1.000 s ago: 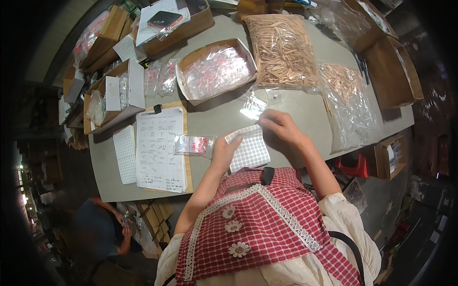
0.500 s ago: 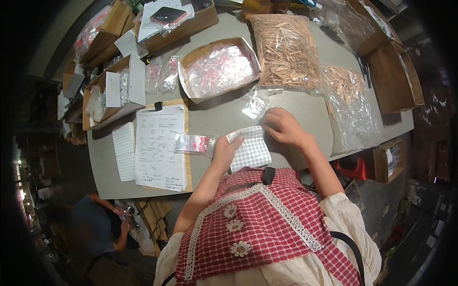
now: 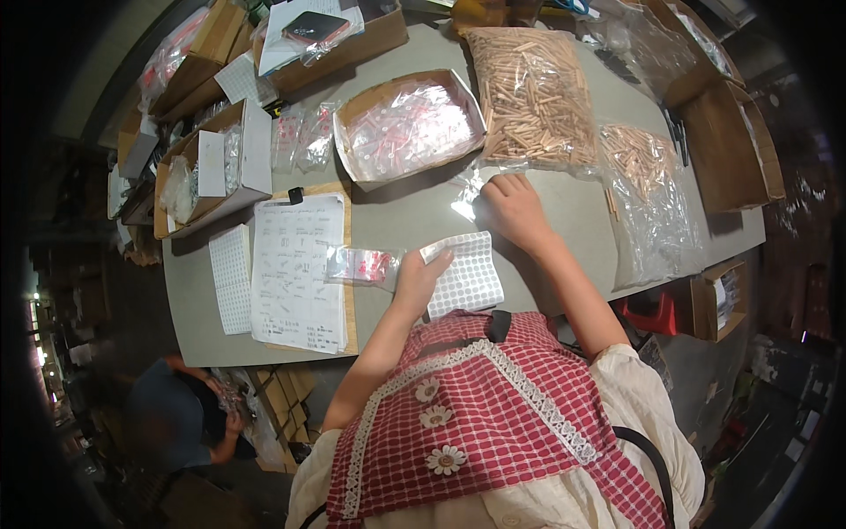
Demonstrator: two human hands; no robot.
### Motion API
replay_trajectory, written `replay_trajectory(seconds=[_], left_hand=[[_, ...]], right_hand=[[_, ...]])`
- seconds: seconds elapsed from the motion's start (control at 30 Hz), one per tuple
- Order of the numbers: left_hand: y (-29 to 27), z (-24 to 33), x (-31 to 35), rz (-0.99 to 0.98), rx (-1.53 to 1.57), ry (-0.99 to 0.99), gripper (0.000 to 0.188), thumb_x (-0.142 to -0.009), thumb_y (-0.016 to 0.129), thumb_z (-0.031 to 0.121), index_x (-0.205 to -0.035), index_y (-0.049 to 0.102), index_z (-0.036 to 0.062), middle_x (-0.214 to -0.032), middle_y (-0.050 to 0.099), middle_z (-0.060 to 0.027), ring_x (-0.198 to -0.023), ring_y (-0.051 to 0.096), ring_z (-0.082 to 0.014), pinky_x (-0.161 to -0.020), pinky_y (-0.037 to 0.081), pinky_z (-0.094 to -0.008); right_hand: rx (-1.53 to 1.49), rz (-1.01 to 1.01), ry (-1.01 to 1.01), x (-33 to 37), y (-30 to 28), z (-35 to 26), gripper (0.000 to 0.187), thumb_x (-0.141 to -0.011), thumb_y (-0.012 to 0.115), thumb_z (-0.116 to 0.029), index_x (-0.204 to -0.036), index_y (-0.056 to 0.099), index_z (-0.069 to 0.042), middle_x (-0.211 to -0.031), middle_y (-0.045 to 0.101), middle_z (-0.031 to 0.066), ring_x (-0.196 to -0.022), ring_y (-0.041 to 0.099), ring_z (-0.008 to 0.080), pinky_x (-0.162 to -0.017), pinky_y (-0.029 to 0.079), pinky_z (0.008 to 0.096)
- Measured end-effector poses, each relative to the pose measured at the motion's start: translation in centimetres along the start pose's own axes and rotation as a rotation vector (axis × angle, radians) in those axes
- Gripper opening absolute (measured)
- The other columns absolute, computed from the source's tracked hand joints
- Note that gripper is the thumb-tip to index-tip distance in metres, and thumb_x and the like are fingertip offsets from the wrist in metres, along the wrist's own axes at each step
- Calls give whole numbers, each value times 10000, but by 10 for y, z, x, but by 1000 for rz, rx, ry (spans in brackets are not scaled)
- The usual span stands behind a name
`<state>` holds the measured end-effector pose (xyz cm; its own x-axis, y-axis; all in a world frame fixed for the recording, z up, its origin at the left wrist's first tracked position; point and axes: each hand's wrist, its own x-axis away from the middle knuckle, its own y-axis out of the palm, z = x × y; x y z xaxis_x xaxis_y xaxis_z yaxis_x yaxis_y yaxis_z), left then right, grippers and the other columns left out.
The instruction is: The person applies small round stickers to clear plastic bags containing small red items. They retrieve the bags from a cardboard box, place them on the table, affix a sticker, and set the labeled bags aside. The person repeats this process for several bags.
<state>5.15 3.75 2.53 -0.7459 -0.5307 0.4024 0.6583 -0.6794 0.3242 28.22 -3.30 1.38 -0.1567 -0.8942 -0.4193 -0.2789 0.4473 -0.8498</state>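
My left hand grips the left edge of a white sheet of round grey stickers, thumb on top. The sheet is held above the table's near edge, in front of my apron. Farther forward, my right hand is closed, its fingers curled down at the right side of a small clear plastic bag. Its fingertips are hidden, so what they hold, if anything, does not show. A clear bag with red printing lies just left of my left hand, partly over a clipboard with papers.
Beyond my hands stands an open box of small clear packets. Right of it lie a large bag of wooden pegs and a flatter, opened one. More sticker sheets lie at left. A co-worker is at lower left.
My right hand has moved forward, away from the sticker sheet to the small clear bag. The left hand still holds the sheet in nearly the same place.
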Motion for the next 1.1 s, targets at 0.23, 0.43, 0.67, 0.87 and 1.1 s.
replay_trajectory(seconds=[0.23, 0.43, 0.67, 0.87, 1.1], left_hand=[[-4, -5, -1, 17, 40, 9, 275, -984, 586, 100, -1220, 656, -24, -1076, 719, -74, -910, 688, -131, -800, 553, -283], [-3, -10, -7, -4, -221, 17, 255, -970, 617, 94, -1179, 683, -38, -1134, 714, -83, -961, 677, -130, -824, 547, -276], [19, 16, -27, -46, -1055, 645, 250, -859, 685, 81, -1096, 738, 23, -1388, 619, -122, -1321, 529, -319, -1088, 401, -451], [11, -1, -45, -104, -1211, 707, 317, -872, 679, 105, -1178, 708, 30, -1414, 594, -132, -1397, 448, -329, -1149, 308, -509], [11, -16, -33, -114, -1137, 801, 423, -885, 656, 92, -1301, 628, 20, -1350, 634, -128, -1352, 493, -333, -1135, 333, -535]], right_hand=[[97, -28, -146, 29, -19, 0, 215, -762, 702, -128, -966, 658, -78, -1072, 646, 48, -1057, 611, 263, -999, 451, 422], [-49, -82, -14, 41, -43, 4, 161, -803, 695, -128, -946, 673, -57, -1084, 651, 81, -1058, 609, 282, -990, 447, 437], [-159, 46, 309, 34, -21, 4, 175, -848, 729, -176, -956, 654, -61, -1035, 625, 113, -1014, 570, 335, -916, 430, 459], [-210, 37, 292, 41, -15, 14, 157, -863, 711, -119, -984, 634, -54, -982, 614, 127, -953, 573, 330, -884, 456, 429], [-560, 216, 632, 28, -24, 33, 168, -921, 680, -102, -1065, 653, -19, -827, 687, 143, -748, 661, 257, -698, 518, 372]])
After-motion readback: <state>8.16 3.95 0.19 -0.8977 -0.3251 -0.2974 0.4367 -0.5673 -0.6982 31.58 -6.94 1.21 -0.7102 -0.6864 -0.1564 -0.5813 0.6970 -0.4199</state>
